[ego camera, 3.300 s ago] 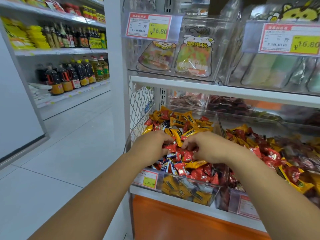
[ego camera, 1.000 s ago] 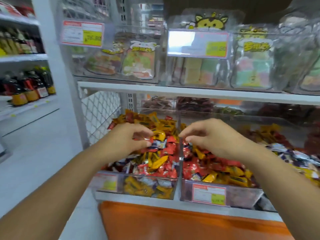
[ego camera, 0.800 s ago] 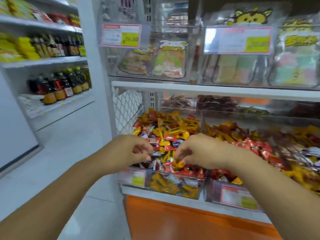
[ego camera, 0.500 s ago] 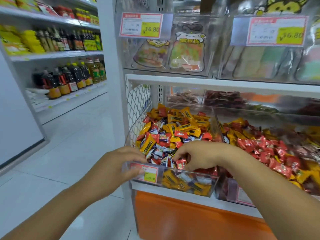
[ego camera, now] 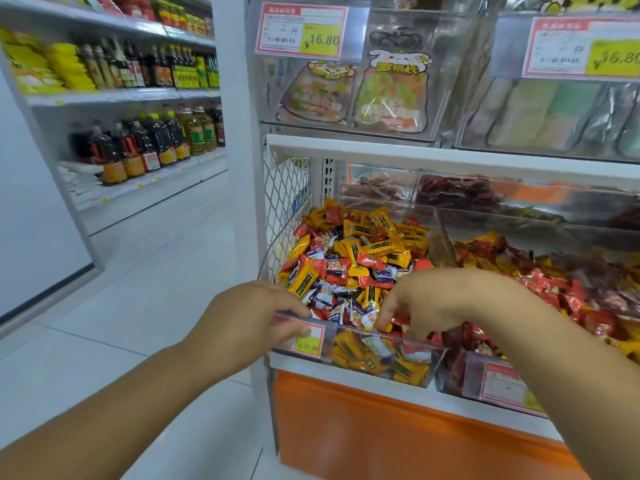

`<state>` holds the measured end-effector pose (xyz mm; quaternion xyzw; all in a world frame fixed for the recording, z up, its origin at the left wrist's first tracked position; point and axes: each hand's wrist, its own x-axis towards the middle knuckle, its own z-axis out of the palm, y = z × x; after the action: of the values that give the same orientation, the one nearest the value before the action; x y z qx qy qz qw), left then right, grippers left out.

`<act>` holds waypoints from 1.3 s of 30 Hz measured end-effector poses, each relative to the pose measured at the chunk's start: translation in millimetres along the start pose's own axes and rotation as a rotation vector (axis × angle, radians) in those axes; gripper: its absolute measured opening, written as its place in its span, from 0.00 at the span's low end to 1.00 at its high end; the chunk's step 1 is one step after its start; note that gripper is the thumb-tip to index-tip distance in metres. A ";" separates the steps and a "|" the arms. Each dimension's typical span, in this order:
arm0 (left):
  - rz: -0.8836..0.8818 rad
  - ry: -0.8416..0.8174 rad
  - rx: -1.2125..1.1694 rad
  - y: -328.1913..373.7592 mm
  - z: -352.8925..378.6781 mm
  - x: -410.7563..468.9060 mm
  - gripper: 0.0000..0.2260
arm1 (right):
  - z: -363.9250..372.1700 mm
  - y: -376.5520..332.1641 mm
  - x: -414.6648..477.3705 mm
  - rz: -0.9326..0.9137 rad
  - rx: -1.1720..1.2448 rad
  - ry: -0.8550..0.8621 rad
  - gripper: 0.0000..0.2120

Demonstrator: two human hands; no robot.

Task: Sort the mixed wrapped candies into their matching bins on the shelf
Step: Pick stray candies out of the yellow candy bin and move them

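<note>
**Shop aisle: two hands at the front of a candy bin**

Pale floor tiles (ego camera: 138, 306) run along the left, beside a white shelf unit with an orange panel (ego camera: 381, 427) at its foot. Nearest, both forearms reach in from the bottom edge. The left hand (ego camera: 249, 317) grips the front wall of the left bin (ego camera: 391, 337), its fingers curled over the rim and its thumb pressed on the price label (ego camera: 308, 336) fixed there. The right hand (ego camera: 440, 303) hangs over the same bin just behind the front wall, fingers bent down into the heap; whether they pinch a piece I cannot tell. The candies (ego camera: 356, 258) fill this clear bin in a mixed pile of yellow, red and white-and-blue wrappers. Just beside it to the right, the right bin (ego camera: 491, 379) holds mostly red and yellow pieces. Above, a higher shelf carries clear boxes of bagged sweets (ego camera: 391, 91) with a price tag (ego camera: 301, 31) reading 16.80. Far left, across the aisle, stand rows of bottles (ego camera: 149, 143).
</note>
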<state>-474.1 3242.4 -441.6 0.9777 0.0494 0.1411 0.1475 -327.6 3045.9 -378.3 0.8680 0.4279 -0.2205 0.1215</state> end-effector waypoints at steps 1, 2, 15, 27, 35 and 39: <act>-0.013 -0.032 -0.003 2.4 -3.1 4.2 0.08 | -1.1 -1.8 1.6 0.001 -0.012 -0.019 0.24; -0.021 -0.068 -0.014 4.3 -6.1 8.8 0.06 | -3.0 -2.3 2.8 0.003 -0.013 -0.031 0.26; -0.030 0.034 -0.236 -1.4 8.9 -1.5 0.07 | 11.7 6.4 3.9 -0.070 0.148 0.173 0.13; -0.010 0.078 -0.118 2.2 20.3 3.9 0.09 | 11.9 7.9 -3.4 -0.079 0.363 0.304 0.13; 0.002 0.046 -0.260 11.5 16.2 7.4 0.08 | 11.2 10.6 -9.3 -0.116 0.417 0.392 0.12; 0.015 0.023 -0.371 19.4 18.9 13.2 0.09 | 2.5 33.3 -25.4 -0.103 0.620 0.598 0.12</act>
<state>-455.0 3220.6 -449.7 0.9325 0.0170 0.1600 0.3234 -315.4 3007.3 -367.4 0.8667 0.4006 -0.0830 -0.2854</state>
